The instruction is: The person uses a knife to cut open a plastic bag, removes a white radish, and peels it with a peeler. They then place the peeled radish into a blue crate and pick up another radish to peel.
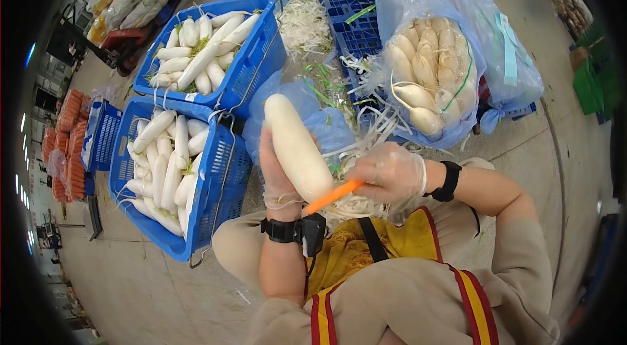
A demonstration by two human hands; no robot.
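A long white daikon radish (297, 146) tilts across my left hand (273, 172), whose gloved fingers are wrapped round its left side. My right hand (392, 174), also in a clear thin glove, is closed on an orange peeler (334, 196). The peeler lies across the lower end of the daikon; its blade cannot be made out. Beneath and beside my right hand are white peel strips (372, 139). Just beyond my hands stands an open blue plastic bag (467, 51) packed with daikon radishes (426, 58).
Two blue crates of daikon, a near one (225, 178) and a far one (264, 51), stand to my left. A blue pallet (343, 2) lies ahead, beside heaped peelings (304, 25). Bags of carrots (65, 142) are stacked at far left. A green crate (588, 87) sits far right.
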